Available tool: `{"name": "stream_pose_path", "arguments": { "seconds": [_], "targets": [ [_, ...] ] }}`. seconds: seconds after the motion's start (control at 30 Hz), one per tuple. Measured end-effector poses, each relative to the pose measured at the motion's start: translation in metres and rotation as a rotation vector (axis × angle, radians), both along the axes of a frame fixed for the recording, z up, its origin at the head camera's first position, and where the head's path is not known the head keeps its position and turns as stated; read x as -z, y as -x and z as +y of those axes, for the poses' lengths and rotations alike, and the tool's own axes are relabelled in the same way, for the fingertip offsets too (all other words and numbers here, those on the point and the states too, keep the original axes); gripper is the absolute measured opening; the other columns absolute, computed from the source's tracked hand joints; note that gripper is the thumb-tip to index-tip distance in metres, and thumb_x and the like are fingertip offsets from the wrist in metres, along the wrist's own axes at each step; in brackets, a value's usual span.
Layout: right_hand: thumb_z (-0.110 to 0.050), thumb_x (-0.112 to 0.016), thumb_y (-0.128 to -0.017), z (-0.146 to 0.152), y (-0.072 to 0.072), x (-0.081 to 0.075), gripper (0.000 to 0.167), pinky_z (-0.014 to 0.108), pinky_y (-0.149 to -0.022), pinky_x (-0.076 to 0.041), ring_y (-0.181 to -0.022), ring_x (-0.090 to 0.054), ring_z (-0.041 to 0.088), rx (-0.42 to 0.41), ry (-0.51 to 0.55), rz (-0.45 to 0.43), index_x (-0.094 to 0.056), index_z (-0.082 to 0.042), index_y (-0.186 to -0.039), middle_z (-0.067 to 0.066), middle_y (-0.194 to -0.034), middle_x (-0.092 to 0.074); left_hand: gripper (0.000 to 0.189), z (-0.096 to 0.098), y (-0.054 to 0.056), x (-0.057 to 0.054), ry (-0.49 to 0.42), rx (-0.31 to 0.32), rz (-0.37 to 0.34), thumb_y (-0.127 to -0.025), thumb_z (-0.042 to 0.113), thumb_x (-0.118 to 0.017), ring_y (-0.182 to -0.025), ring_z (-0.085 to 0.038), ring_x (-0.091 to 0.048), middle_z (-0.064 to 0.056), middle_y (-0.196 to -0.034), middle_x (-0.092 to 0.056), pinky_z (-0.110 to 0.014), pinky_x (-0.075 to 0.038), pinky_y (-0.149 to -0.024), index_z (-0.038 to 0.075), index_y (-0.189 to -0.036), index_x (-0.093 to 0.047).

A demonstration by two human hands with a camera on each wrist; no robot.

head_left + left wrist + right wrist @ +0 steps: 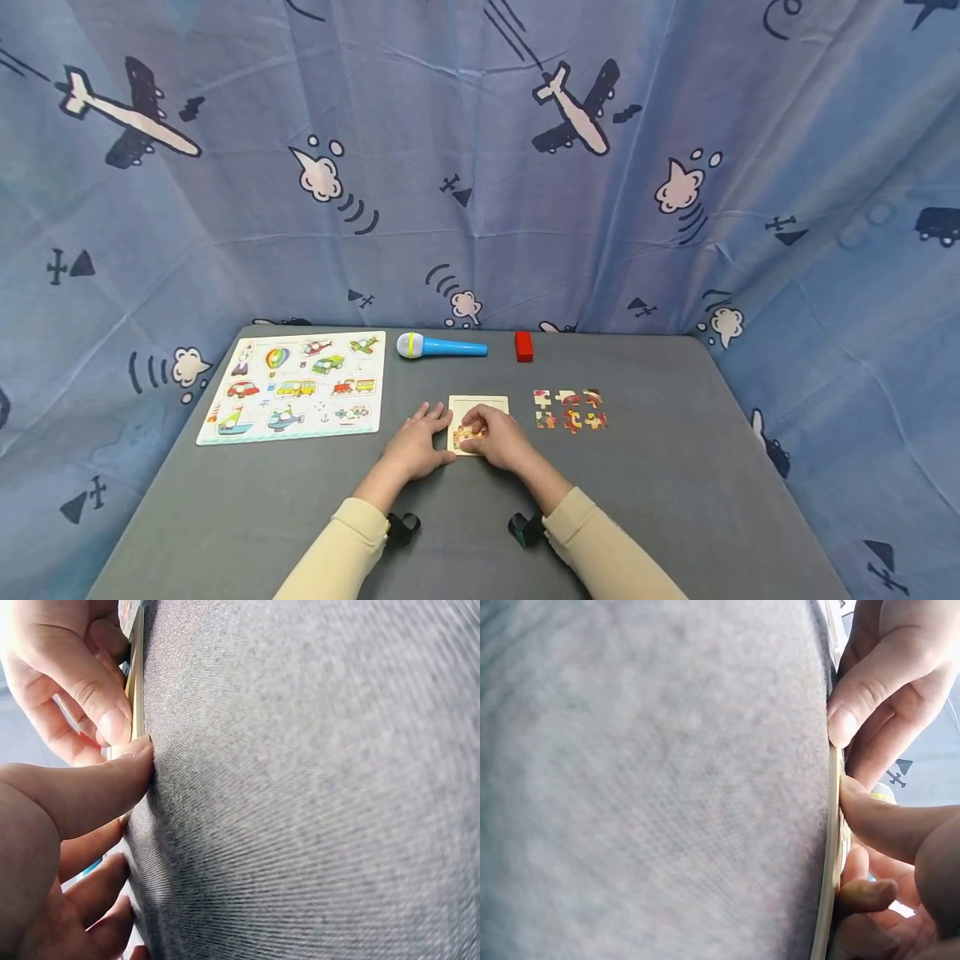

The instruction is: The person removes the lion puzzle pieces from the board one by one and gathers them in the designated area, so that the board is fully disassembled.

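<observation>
- Your left hand (417, 442) lay just below the middle of the head view, its grip spread, with thumb and fingers touching the left side of a small wooden puzzle frame (478, 401).
- That puzzle frame lay flat on the grey worktop (675, 500), a little below the centre of the picture, with some puzzle pieces (460, 435) inside its lower left part.
- Your right hand (504, 437) reached over the frame from the right, its grip bent, thumb and fingers at the pieces; your own hand blocked the view, so you could not tell whether it pinched one.
- In the right wrist view, your right thumb touched the frame near the right edge of the picture.
- Loose puzzle pieces (572, 419) lay in two rows to the right of the frame, near it.
- Above the frame, toward the worktop's far edge, lay a blue toy microphone (450, 347) and, to its right, a red block (523, 347).
- A vehicle picture board (292, 388) lay left of centre, and a blue patterned curtain (465, 167) filled the upper frame.
</observation>
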State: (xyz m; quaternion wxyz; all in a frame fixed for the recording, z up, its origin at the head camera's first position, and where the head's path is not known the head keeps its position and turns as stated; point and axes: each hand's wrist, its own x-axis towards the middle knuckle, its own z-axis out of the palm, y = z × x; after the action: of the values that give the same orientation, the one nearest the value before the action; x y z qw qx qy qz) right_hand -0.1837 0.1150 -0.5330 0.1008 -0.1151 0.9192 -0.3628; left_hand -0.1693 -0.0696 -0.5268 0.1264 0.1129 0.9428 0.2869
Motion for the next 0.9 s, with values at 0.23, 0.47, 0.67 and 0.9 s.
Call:
{"name": "stream_pose_path", "arguments": {
  "seconds": [0.23,0.47,0.67,0.9],
  "targets": [
    [-0.016,-0.085,-0.082,0.000,0.003,0.002,0.026,0.030,-0.068,-0.042,-0.075,-0.050,0.014,-0.012,0.004,-0.006,-0.067,-0.014,-0.101,0.000,-0.086,-0.058,0.072,0.000,0.000,0.000,-0.007,0.008,0.002,-0.084,0.028,-0.083,-0.153,-0.034,-0.026,-0.010,-0.160,-0.041,-0.059,-0.029,-0.120,0.012,-0.148,-0.054],
    [-0.007,-0.083,-0.082,0.004,0.006,0.006,0.019,0.024,-0.061,-0.043,-0.069,-0.053,0.012,0.048,0.262,-0.085,-0.067,-0.009,-0.092,0.000,-0.082,-0.065,0.072,-0.001,0.000,0.001,-0.009,0.004,0.009,-0.084,0.028,-0.082,-0.153,-0.034,-0.025,-0.009,-0.160,-0.040,-0.060,-0.029,-0.120,0.012,-0.148,-0.053],
    [-0.017,-0.083,-0.085,0.013,0.008,0.001,0.019,0.021,-0.060,-0.049,-0.068,-0.059,0.010,0.098,0.407,-0.157,-0.072,-0.004,-0.094,0.000,-0.078,-0.068,0.073,-0.001,0.001,0.001,-0.008,0.015,0.005,-0.085,0.030,-0.082,-0.154,-0.034,-0.025,-0.010,-0.160,-0.040,-0.058,-0.028,-0.121,0.012,-0.148,-0.053],
    [-0.026,-0.081,-0.087,0.030,0.006,-0.021,0.022,0.026,-0.066,-0.053,-0.076,-0.066,0.018,0.101,0.383,-0.125,-0.075,-0.007,-0.096,0.003,-0.084,-0.073,0.073,-0.001,0.000,0.002,-0.008,0.005,0.000,-0.084,0.029,-0.083,-0.154,-0.034,-0.025,-0.009,-0.160,-0.040,-0.058,-0.028,-0.121,0.013,-0.149,-0.052]
  ]
}}
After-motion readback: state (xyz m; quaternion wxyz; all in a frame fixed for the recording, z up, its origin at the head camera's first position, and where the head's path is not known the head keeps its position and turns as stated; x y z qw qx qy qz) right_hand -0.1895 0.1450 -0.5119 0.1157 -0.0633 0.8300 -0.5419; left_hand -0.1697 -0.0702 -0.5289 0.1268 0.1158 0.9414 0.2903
